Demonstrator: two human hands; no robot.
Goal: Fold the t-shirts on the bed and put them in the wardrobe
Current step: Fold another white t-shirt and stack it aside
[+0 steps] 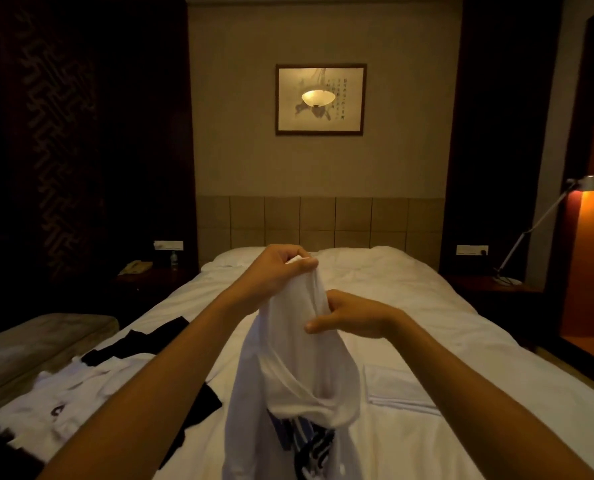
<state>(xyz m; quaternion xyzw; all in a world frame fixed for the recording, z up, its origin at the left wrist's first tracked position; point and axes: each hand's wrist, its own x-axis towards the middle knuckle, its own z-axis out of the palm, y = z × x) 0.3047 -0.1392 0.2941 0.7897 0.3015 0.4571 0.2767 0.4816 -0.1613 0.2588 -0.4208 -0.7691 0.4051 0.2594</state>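
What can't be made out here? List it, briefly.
- Wardrobe: not seen in the head view; the room's sides are too dark.
- Dark patterned garment: mostly hidden behind the white t-shirt that the left hand and right hand hold up.
- Right hand's fingers: tucked into the cloth.
- Clothes pile: cut off by the left edge.
- Framed picture: writing too small.

both bare forearms reached forward, converging. the left hand [277,268] was raised higher, fingers curled into a pinch at its tips. the right hand [349,315] sat lower and nearer, thumb pointing left, fingers curled inward in a grip.
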